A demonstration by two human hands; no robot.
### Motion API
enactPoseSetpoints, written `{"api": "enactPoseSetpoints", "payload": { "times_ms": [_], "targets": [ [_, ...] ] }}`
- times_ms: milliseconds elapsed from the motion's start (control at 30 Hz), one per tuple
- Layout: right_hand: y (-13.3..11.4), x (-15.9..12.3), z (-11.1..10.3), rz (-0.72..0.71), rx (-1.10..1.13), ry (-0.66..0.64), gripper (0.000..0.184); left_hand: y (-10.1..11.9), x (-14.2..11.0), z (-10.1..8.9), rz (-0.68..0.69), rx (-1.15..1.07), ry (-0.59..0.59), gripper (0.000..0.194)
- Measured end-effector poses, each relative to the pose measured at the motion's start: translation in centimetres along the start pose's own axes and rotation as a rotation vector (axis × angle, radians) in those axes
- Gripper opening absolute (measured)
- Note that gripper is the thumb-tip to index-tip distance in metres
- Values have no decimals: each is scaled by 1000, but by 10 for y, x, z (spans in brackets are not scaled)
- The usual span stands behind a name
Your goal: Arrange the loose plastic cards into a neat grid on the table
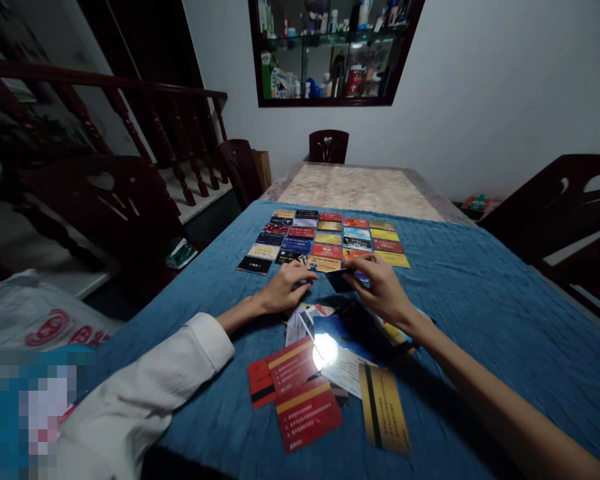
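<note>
Right hand [384, 288] pinches a dark card [337, 281] over a blue cloth [480, 300].
The card is clamped by thumb and fingers, between neat rows of cards [327, 251] and a loose pile [347, 371]. The left hand [284, 288] rests beside it, thumb and forefinger apart; whether its fingertips touch the rows is hard to tell.

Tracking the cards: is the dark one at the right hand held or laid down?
Held: the right hand pinches the dark card. Whether it touches the blue cloth, I cannot tell.
</note>
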State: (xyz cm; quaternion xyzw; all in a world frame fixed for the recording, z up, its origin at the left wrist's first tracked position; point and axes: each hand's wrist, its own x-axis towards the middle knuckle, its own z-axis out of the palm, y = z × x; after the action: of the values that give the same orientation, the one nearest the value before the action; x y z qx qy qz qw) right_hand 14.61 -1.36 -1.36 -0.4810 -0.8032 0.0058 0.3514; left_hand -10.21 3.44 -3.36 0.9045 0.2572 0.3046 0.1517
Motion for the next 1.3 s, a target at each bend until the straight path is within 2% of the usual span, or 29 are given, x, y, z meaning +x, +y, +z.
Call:
{"api": "enactPoseSetpoints", "payload": {
  "times_ms": [167,267,433,600,867,1067,1300],
  "targets": [
    [-14,12,3,-88,-164,-82,21,11,0,-12,-43,-54,171,16],
    [-23,18,9,-127,-211,-129,21,15,-2,-15,-83,-72,195,11],
    [-33,23,25,-149,-215,-157,16,12,-6,-8,-131,-61,154,10],
    [-30,17,36,-112,-241,-183,18,5,-9,-2,-171,-7,112,14],
    [-25,2,35,2,-341,-248,31,0,-14,0,-224,85,30,38],
    [-34,3,32,51,-423,-346,44,2,-15,-1,-230,145,-42,36],
    [-34,3,30,91,-436,-403,50,-2,-16,2,-233,153,-65,45]
  ]
}}
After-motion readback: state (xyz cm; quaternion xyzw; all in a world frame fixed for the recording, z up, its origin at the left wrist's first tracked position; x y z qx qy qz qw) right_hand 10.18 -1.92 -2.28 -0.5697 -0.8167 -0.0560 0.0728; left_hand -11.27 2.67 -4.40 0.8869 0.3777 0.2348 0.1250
